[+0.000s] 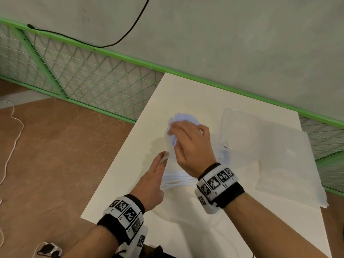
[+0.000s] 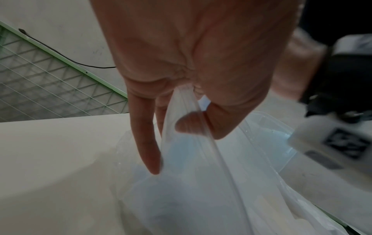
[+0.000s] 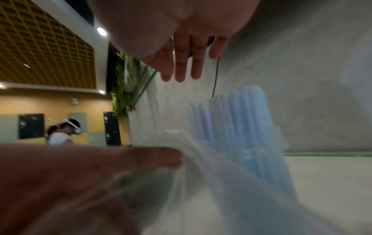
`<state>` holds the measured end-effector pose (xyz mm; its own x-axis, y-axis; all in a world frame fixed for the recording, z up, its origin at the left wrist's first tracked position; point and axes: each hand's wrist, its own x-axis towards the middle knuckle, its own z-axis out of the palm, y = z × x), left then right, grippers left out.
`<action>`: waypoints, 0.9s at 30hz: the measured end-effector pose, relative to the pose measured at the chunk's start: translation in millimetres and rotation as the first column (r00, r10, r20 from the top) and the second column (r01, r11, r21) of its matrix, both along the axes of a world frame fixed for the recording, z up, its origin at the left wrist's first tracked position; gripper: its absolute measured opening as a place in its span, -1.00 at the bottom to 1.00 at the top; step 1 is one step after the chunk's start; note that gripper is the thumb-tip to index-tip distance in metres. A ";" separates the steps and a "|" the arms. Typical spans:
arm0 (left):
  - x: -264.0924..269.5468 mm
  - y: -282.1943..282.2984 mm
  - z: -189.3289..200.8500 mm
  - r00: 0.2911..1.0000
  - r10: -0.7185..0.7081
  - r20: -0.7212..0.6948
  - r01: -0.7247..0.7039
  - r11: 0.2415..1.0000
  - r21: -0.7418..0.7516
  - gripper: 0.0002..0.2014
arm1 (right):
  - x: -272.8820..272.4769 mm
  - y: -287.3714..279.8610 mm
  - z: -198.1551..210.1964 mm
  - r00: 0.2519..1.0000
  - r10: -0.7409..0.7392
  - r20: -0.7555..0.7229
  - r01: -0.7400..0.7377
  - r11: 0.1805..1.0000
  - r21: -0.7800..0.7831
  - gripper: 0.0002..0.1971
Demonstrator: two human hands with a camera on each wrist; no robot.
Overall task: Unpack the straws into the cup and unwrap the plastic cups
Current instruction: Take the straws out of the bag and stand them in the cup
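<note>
A bundle of pale blue straws (image 1: 179, 119) stands in its clear plastic wrapper (image 2: 201, 182) on the white table (image 1: 186, 94). My left hand (image 1: 154, 175) pinches the wrapper's loose edge between thumb and fingers (image 2: 189, 122), with the index finger straight. My right hand (image 1: 188, 144) is over the upper ends of the straws. In the right wrist view its fingers (image 3: 181, 66) are straight and held apart from the straws (image 3: 231, 120). The lower ends of the straws (image 1: 176, 181) fan out under my right wrist. I cannot make out a cup.
A clear plastic box (image 1: 240, 131) lies just right of the straws. A flat pale plastic bag (image 1: 288, 164) covers the table's right side. A green mesh fence (image 1: 83, 71) runs behind the table. A person wearing a headset (image 3: 64, 132) stands far off.
</note>
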<state>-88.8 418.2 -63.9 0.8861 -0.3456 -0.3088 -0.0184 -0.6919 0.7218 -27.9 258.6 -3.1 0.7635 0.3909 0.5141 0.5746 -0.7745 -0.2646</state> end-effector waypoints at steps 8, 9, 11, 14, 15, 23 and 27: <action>-4.9 2.0 6.8 0.999 -0.027 0.028 0.029 0.997 -0.073 0.07 | -59.0 10.1 -72.1 0.686 -0.093 -0.721 -0.159 0.949 -0.274 -0.57; -5.4 0.9 7.9 0.999 -0.036 0.034 0.038 0.996 -0.081 0.08 | -53.6 10.1 -86.6 0.694 -0.104 -0.712 -0.148 0.948 -0.282 -0.49; -6.8 -0.1 8.8 0.997 -0.053 0.056 0.058 0.994 -0.094 0.08 | -42.1 13.9 -107.1 0.723 -0.127 -0.679 -0.135 0.938 -0.319 -0.41; -9.1 1.9 8.8 0.996 -0.067 0.066 0.072 0.995 -0.076 0.07 | -32.8 22.8 -119.9 0.742 -0.166 -0.649 -0.160 0.897 -0.412 -0.47; -9.6 3.0 8.9 0.995 -0.066 0.072 0.071 0.995 -0.072 0.07 | -31.7 24.8 -121.8 0.753 -0.172 -0.635 -0.170 0.882 -0.440 -0.52; -9.1 9.5 8.8 0.995 -0.048 0.086 0.056 0.994 -0.092 0.10 | -39.7 24.5 -133.0 0.704 -0.226 -0.674 -0.223 0.830 -0.511 -0.73; -6.8 12.2 6.2 0.995 -0.034 0.096 0.042 0.996 -0.077 0.09 | -43.1 17.9 -124.7 0.624 -0.214 -0.752 -0.133 0.919 -0.372 -0.76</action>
<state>-95.6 430.4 -57.7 0.8957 -0.3996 -0.1950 -0.1139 -0.6301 0.7681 -71.0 276.5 -127.7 0.8204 0.3663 -0.4391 0.2576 -0.9223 -0.2881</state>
